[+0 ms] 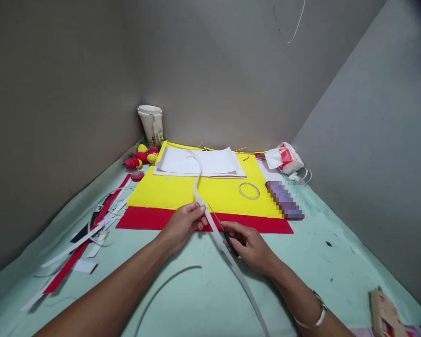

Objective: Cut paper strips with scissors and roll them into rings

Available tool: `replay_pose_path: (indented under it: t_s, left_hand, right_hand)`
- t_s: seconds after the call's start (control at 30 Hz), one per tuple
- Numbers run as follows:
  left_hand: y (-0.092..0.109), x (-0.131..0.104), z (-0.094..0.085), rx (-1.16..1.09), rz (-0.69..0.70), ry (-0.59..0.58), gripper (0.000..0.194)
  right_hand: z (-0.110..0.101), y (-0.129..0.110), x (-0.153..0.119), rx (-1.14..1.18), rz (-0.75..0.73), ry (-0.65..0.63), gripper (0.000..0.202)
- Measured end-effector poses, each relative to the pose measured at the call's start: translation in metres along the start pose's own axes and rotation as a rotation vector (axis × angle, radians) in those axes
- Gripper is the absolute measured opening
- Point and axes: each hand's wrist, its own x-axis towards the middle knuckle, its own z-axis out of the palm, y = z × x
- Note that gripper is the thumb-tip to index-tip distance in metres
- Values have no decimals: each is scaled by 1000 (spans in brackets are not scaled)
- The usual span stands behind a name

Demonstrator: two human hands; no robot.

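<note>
The left hand (187, 221) pinches a long, narrow white strip (239, 272) between thumb and fingers; it runs from above the bright yellow flat sheet (175, 191), across the red sheet (266, 225), towards the near edge. The right hand (250, 245) grips black-handled metal scissors (231, 243), blades just beside the strip; whether they touch is unclear.

Your long, narrow white strip (235, 267) looks like smooth, matt paper; your black-handled scissors (227, 236) have thin metal blades. Beneath is pale green, matt cloth (196, 304). Right, your silver bracelet (323, 311) gleams like polished metal. Near right, a beige block (386, 306) looks wooden.
</note>
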Motion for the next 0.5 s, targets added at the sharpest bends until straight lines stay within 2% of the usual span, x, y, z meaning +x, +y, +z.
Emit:
replay_pose_path:
  t_s: [0.4, 0.5]
  left_hand:
    - [-4, 3, -2, -54, -14, 6, 18]
    - [-5, 3, -3, -96, -9, -2, 17]
  right_hand:
    - [4, -1, -2, -93, -136, 8, 40]
    - [5, 0, -2, -50, -113, 16, 39]
